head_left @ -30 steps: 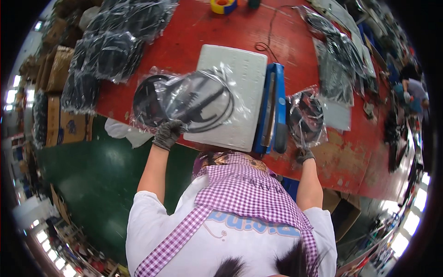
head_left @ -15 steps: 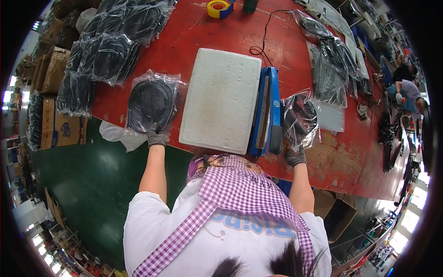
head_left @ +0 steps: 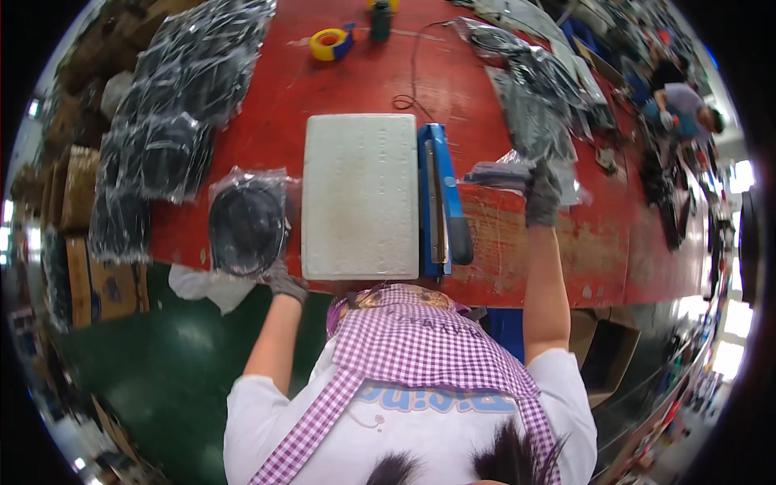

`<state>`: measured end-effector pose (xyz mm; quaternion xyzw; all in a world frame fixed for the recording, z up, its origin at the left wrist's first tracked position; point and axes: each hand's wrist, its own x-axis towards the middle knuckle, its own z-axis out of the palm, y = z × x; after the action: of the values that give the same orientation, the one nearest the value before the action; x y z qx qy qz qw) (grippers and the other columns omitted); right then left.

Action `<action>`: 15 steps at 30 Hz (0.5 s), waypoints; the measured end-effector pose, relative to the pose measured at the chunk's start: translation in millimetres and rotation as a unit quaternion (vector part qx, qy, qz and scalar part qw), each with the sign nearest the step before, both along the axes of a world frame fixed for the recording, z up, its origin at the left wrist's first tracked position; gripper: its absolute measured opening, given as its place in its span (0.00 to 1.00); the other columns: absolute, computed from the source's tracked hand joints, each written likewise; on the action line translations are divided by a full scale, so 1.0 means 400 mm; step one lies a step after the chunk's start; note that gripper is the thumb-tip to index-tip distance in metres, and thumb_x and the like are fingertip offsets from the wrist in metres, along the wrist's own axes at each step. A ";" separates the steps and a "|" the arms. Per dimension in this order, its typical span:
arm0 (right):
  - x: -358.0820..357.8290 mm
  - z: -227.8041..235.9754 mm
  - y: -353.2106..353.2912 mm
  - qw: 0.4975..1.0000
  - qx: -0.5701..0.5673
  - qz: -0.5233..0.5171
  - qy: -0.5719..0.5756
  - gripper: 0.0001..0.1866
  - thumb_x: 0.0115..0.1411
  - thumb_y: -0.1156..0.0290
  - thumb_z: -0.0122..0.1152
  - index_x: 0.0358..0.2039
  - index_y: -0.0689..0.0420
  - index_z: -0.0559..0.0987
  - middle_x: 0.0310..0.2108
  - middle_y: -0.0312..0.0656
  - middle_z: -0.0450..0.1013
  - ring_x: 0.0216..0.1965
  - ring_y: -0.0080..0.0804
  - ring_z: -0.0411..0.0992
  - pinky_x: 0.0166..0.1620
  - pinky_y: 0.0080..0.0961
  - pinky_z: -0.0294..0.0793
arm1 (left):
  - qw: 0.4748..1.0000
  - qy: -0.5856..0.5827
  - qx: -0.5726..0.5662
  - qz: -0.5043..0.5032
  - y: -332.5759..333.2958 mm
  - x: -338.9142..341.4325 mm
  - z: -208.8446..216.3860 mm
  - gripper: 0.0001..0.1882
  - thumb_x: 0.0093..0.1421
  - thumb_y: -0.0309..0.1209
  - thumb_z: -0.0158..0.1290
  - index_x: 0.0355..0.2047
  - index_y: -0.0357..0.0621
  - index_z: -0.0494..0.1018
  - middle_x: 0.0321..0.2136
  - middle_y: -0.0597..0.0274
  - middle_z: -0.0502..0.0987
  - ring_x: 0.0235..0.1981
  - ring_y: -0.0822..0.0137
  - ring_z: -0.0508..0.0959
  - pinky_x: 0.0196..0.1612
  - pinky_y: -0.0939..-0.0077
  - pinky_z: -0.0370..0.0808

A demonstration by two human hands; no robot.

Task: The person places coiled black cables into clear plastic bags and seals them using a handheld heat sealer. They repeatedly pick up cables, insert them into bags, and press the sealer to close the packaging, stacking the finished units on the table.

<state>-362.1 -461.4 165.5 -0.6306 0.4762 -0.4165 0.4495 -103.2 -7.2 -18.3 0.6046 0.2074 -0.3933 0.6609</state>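
Note:
A clear plastic bag with a coiled black part (head_left: 249, 228) lies left of a white foam block (head_left: 360, 198). At the bag's near right corner is my left hand (head_left: 287, 284), in a grey glove, its fingers closed on the bag's edge. Farther right, my gloved right hand (head_left: 543, 198) is raised with fingers closed on another bagged black coil (head_left: 497, 175), which shows almost edge-on and blurred. Beside the foam block stands a blue bag sealer (head_left: 435, 202) with a dark handle. Most of my fingertips are hidden.
Rows of bagged black coils (head_left: 174, 153) cover the red table's (head_left: 356, 85) left side. More bags (head_left: 525, 97) lie at the far right. Yellow tape (head_left: 330, 44) and a dark bottle (head_left: 380, 23) stand at the back. A person (head_left: 683, 105) works at far right.
My right hand has moved away from the table's near edge with its bagged coil, which has turned edge-on. My left hand has slid right along its bag's near edge. The view has shifted.

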 end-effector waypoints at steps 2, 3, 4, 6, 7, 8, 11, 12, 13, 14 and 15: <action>0.083 0.142 0.060 0.993 -0.021 0.027 -0.110 0.17 0.55 0.57 0.50 0.17 0.55 0.69 0.12 0.32 0.65 0.14 0.15 0.61 0.15 0.13 0.55 | 0.987 -0.074 -0.034 -0.137 -0.089 -0.106 0.070 0.14 0.53 0.45 0.43 0.31 0.51 0.70 0.25 0.64 0.73 0.22 0.69 0.71 0.25 0.71 0.70; 0.116 0.219 0.108 0.984 -0.024 0.071 -0.164 0.17 0.55 0.56 0.50 0.16 0.55 0.69 0.12 0.32 0.64 0.12 0.16 0.60 0.15 0.13 0.54 | 0.981 -0.028 -0.098 -0.167 -0.118 -0.151 0.074 0.12 0.52 0.42 0.47 0.29 0.49 0.71 0.25 0.62 0.73 0.25 0.67 0.72 0.31 0.67 0.72; 0.132 0.283 0.148 0.969 -0.028 0.115 -0.215 0.18 0.55 0.56 0.50 0.16 0.55 0.69 0.11 0.32 0.64 0.11 0.16 0.59 0.14 0.13 0.54 | 0.937 0.296 -0.183 0.017 -0.173 -0.205 0.173 0.10 0.51 0.40 0.50 0.26 0.47 0.71 0.25 0.60 0.74 0.28 0.64 0.73 0.38 0.64 0.72; 0.140 0.377 0.228 0.896 -0.026 0.293 -0.331 0.13 0.56 0.58 0.49 0.27 0.54 0.73 0.18 0.33 0.67 0.16 0.21 0.62 0.19 0.15 0.62 | 0.910 0.328 -0.227 -0.111 -0.272 -0.248 0.358 0.26 0.46 0.47 0.55 0.38 0.38 0.67 0.31 0.53 0.72 0.35 0.58 0.73 0.41 0.63 0.71; 0.134 0.399 0.266 0.883 0.021 0.298 -0.361 0.13 0.55 0.59 0.50 0.32 0.55 0.70 0.21 0.34 0.67 0.18 0.23 0.63 0.23 0.18 0.63 | 0.892 0.324 -0.269 -0.167 -0.310 -0.262 0.391 0.32 0.46 0.51 0.52 0.43 0.38 0.63 0.37 0.51 0.69 0.39 0.56 0.71 0.42 0.61 0.70; 0.125 0.415 0.302 0.868 0.068 0.300 -0.390 0.16 0.55 0.59 0.51 0.37 0.57 0.67 0.24 0.35 0.68 0.21 0.26 0.65 0.28 0.21 0.64 | 0.868 0.319 -0.309 -0.222 -0.344 -0.265 0.424 0.38 0.46 0.56 0.49 0.48 0.38 0.59 0.43 0.49 0.66 0.42 0.54 0.69 0.44 0.59 0.69; 0.090 0.401 0.386 0.870 0.095 0.325 -0.358 0.28 0.52 0.60 0.54 0.49 0.60 0.59 0.31 0.39 0.69 0.28 0.32 0.68 0.38 0.30 0.68 | 0.829 0.296 -0.421 -0.220 -0.385 -0.215 0.514 0.45 0.46 0.62 0.44 0.54 0.42 0.50 0.51 0.49 0.57 0.48 0.51 0.64 0.48 0.59 0.65; 0.063 0.376 0.401 0.905 0.014 0.325 -0.273 0.31 0.51 0.61 0.55 0.52 0.61 0.57 0.32 0.40 0.69 0.29 0.33 0.69 0.40 0.32 0.68 | 0.839 0.288 -0.408 -0.217 -0.376 -0.182 0.520 0.41 0.47 0.58 0.46 0.54 0.42 0.52 0.50 0.48 0.59 0.49 0.54 0.63 0.50 0.59 0.62; -0.006 0.285 0.390 0.933 -0.194 0.299 -0.050 0.32 0.49 0.63 0.56 0.52 0.61 0.56 0.31 0.40 0.68 0.29 0.34 0.68 0.39 0.33 0.68 | 0.846 0.285 -0.393 -0.221 -0.364 -0.147 0.523 0.38 0.48 0.54 0.48 0.53 0.43 0.53 0.49 0.48 0.61 0.50 0.56 0.62 0.53 0.58 0.60; -0.023 0.244 0.395 0.905 -0.281 0.315 0.048 0.34 0.47 0.67 0.56 0.53 0.61 0.56 0.28 0.40 0.67 0.27 0.35 0.66 0.35 0.33 0.66 | 0.858 0.291 -0.396 -0.154 -0.347 -0.131 0.487 0.34 0.50 0.47 0.50 0.53 0.46 0.54 0.48 0.49 0.61 0.48 0.59 0.64 0.50 0.60 0.64; -0.039 0.207 0.402 0.861 -0.371 0.319 0.136 0.36 0.44 0.70 0.57 0.54 0.60 0.55 0.25 0.40 0.66 0.24 0.35 0.65 0.30 0.33 0.64 | 0.888 0.238 -0.355 -0.169 -0.306 -0.099 0.472 0.28 0.51 0.40 0.50 0.51 0.45 0.58 0.44 0.51 0.66 0.44 0.61 0.68 0.46 0.64 0.68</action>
<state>-377.9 -300.8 248.3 -0.9187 0.1157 -0.3060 0.2212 -143.0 -129.4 170.6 0.2435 0.1001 -0.6785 0.6858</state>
